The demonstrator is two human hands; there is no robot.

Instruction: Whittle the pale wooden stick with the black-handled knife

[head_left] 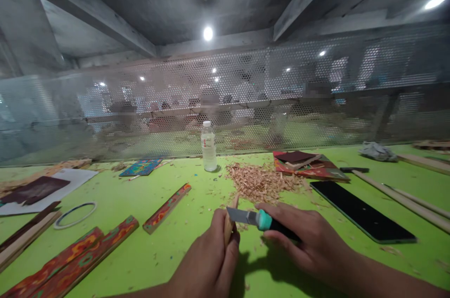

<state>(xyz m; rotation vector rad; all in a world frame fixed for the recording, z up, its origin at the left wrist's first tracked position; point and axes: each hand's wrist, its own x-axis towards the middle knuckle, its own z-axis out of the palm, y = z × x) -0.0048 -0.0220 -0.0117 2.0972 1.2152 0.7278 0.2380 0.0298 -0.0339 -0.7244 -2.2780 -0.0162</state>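
My left hand (214, 251) is closed around a slim wooden stick (228, 227), whose pale end points up and away from me. In my right hand (309, 237) is a utility knife (265, 221) with a black and teal handle. Its wide blade reaches left across the stick near my left fingers; whether the edge touches the wood I cannot tell. Just beyond the stick lies a heap of wood shavings (258, 183) on the lime-green table (183, 251).
A water bottle (209, 148) stands at the back, before a perforated screen (168, 115). Right of the shavings lie a black phone (362, 211) and wooden sticks (404, 199). Painted wooden strips (84, 260), a white ring (75, 215) and brown sandpaper (37, 189) are on the left.
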